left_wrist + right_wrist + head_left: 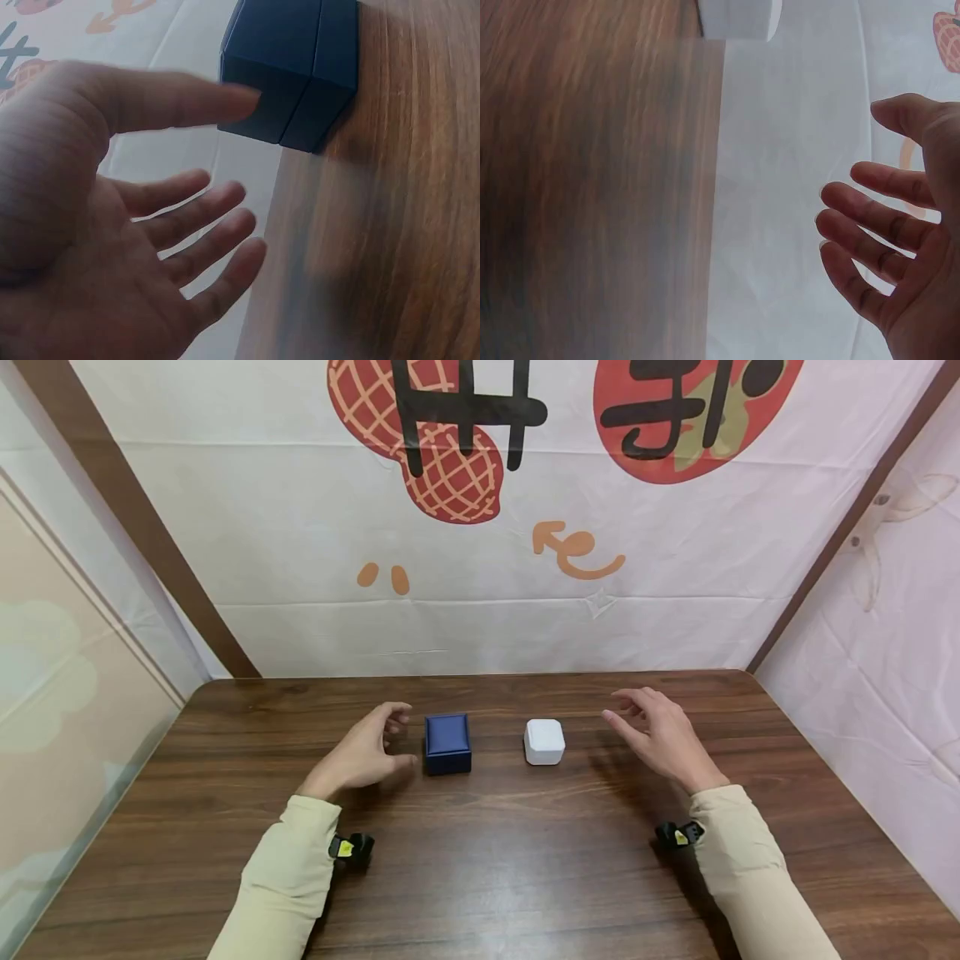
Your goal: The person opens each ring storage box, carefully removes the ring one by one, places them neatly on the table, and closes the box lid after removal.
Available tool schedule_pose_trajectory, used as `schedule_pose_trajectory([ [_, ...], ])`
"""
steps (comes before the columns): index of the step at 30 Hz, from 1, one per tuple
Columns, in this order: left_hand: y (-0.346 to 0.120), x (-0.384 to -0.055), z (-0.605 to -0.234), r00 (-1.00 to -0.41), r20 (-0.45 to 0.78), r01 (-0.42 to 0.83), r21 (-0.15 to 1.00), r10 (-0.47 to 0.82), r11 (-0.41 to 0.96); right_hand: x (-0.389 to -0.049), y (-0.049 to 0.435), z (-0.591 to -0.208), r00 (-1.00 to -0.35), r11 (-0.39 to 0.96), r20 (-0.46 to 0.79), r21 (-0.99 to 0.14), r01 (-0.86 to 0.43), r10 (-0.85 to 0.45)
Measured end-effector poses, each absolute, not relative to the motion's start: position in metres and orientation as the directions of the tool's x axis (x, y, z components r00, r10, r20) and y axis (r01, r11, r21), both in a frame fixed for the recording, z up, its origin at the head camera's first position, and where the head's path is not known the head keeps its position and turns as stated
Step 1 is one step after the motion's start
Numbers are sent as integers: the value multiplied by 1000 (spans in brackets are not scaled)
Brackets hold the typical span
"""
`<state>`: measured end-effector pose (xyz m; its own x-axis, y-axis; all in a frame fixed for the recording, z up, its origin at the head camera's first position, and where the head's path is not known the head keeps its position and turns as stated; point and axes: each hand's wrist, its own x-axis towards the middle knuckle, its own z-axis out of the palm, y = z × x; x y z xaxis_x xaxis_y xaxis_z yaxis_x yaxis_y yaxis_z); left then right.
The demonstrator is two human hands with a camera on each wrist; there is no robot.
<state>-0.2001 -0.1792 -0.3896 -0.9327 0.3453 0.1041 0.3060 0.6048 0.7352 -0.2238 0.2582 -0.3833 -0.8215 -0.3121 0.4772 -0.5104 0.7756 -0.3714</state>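
Two small closed boxes stand side by side on the wooden table. The dark blue one (447, 745) has a cushioned lid and a seam below it; the white one (544, 742) has rounded corners. Just left of the blue box is my left hand (363, 752), thumb and fingers spread apart, holding nothing. In the left wrist view its thumb overlaps the blue box (289, 67). My right hand (660, 735) hovers to the right of the white box, fingers relaxed and nothing in them. Only an edge of the white box (739, 19) shows in the right wrist view.
The brown wood-grain table (487, 877) ends at a white printed cloth (480, 635) hanging behind it. More cloth panels stand at the left and right. A black wrist strap (352, 847) sits on the left sleeve and another (678, 835) on the right.
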Motion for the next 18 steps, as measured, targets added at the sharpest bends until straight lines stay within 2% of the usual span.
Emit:
schedule_pose_trajectory([
  [6,-173,-200,-394,-917,45,284,770,396,571,-219,247,-377,-816,731,462,-411,-545,-348],
  [18,-159,-204,-407,-939,15,239,747,344,620,-207,219,-372,-750,647,485,-402,-648,-449],
])
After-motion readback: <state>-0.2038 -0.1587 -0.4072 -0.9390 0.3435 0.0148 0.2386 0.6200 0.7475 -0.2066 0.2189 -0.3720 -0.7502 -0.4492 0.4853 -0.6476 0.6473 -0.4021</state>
